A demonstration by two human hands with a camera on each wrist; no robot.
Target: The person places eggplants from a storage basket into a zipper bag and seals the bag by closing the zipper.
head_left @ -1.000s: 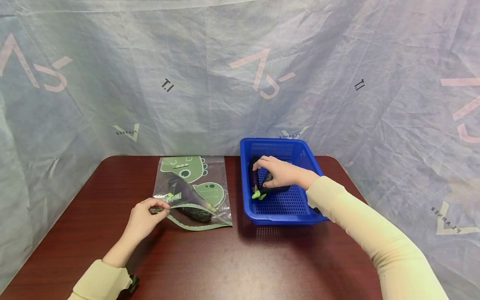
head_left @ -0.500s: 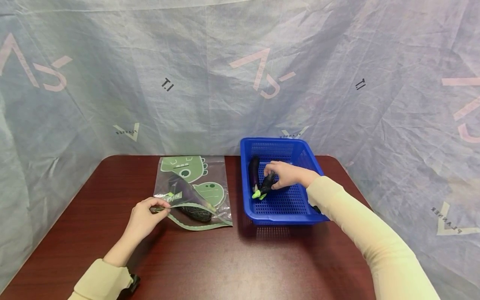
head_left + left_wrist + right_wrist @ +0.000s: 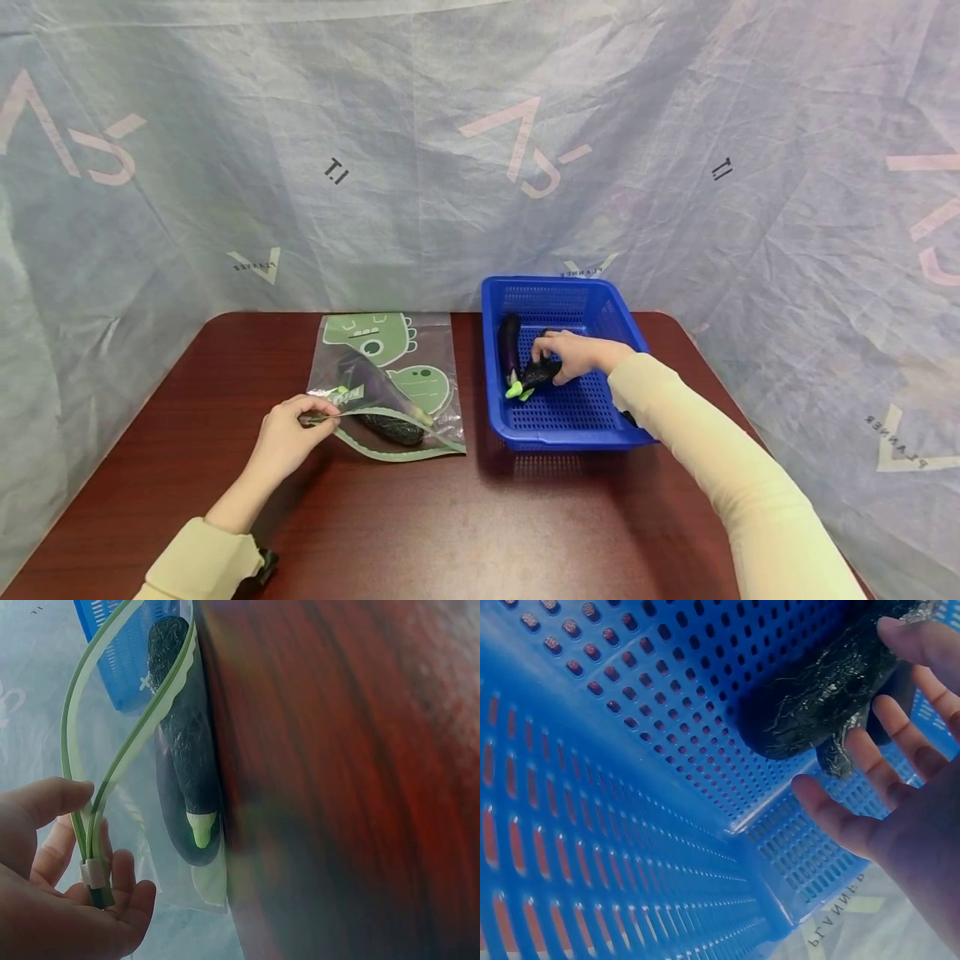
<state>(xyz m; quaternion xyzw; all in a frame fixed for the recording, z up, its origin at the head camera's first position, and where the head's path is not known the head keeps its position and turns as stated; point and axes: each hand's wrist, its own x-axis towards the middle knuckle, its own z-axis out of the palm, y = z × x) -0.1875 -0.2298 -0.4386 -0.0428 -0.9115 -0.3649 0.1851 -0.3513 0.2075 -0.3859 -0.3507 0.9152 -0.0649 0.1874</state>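
Observation:
My left hand (image 3: 288,437) pinches the open mouth of a clear zip bag (image 3: 442,350) with a green cartoon print. In the left wrist view its fingers are round the bag's green edge by a pale slider (image 3: 94,874). Inside the bag lie a film-wrapped dark eggplant (image 3: 191,742) and a smoother eggplant (image 3: 171,817). My right hand (image 3: 577,354) reaches into a blue basket (image 3: 577,437), thumb and fingers about a film-wrapped eggplant (image 3: 536,377); the right wrist view shows that wrinkled eggplant (image 3: 810,705) between thumb and index. Another eggplant (image 3: 509,337) lies along the basket's left wall.
The bag and basket stand side by side toward the back of a dark red wooden table (image 3: 465,533). A grey cloth backdrop (image 3: 405,167) hangs behind and at both sides. The basket's raised rim (image 3: 491,417) surrounds the right hand's work.
My right hand has moved down and slightly right in the basket, from over the left eggplant onto the wrapped eggplant. The left hand and bag have stayed put.

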